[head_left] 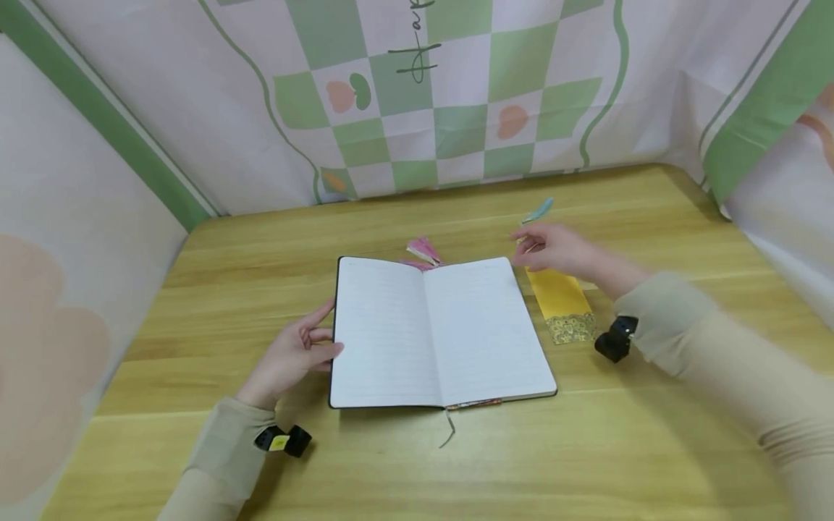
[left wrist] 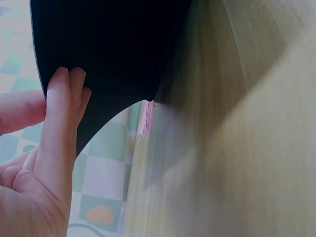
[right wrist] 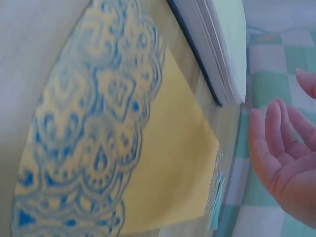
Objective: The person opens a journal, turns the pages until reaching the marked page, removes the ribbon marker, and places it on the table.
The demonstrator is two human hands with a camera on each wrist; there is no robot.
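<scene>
An open notebook with a dark cover and white lined pages lies in the middle of the table. My left hand pinches the edge of its left cover, thumb on the page side and fingers behind the black cover, which is lifted off the table. To the right of the notebook lies a yellow bookmark with a lace-patterned end and a blue tassel. Over the bookmark's far end hovers my right hand, fingers loosely bent, with nothing visible between them in the right wrist view.
Pink tassels stick out past the notebook's far edge. A patterned strip shows at its near edge, beside a thin ribbon. Behind the wooden table hangs a green-and-white checked cloth.
</scene>
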